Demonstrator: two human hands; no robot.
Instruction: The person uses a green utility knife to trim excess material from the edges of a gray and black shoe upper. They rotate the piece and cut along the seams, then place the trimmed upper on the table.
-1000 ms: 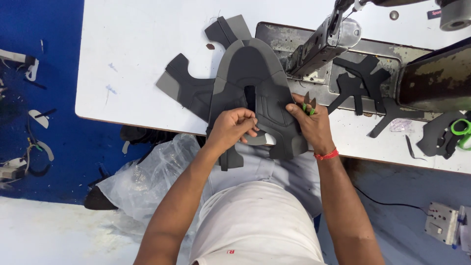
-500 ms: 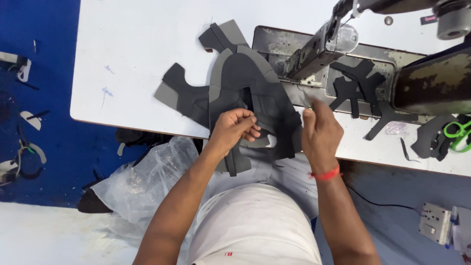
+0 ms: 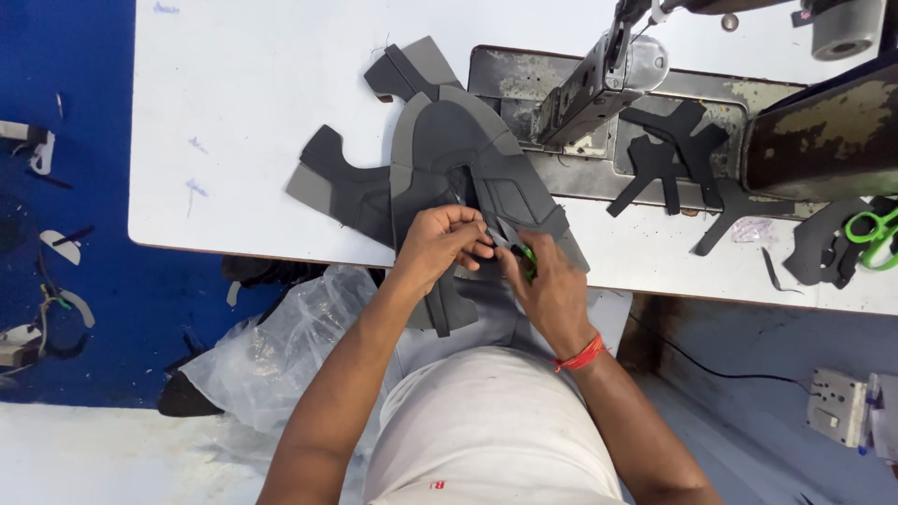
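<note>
Grey shoe-upper panel (image 3: 449, 154) lies at the near edge of the white table (image 3: 243, 112), its near end overhanging toward the person's lap; a darker cut piece (image 3: 341, 182) sits touching its left side. Further left, on the blue floor (image 3: 65, 281), small scraps and tools are scattered. Clear plastic bag (image 3: 281, 351) hangs below the table edge, left of the person. Left hand (image 3: 440, 245) pinches the near end of the panel, fingers closed on the material. Right hand (image 3: 547, 290), just beside it and touching, is clenched on small green-handled snips (image 3: 526, 257), blades at the panel edge next to the left fingertips. A red band (image 3: 580, 355) circles the right wrist. Sewing machine (image 3: 599, 89) stands far right of the panel on its metal bed. Black cut pieces (image 3: 669, 159) lie on the bed further right. Green-handled scissors (image 3: 875, 229) rest near the right edge.
</note>
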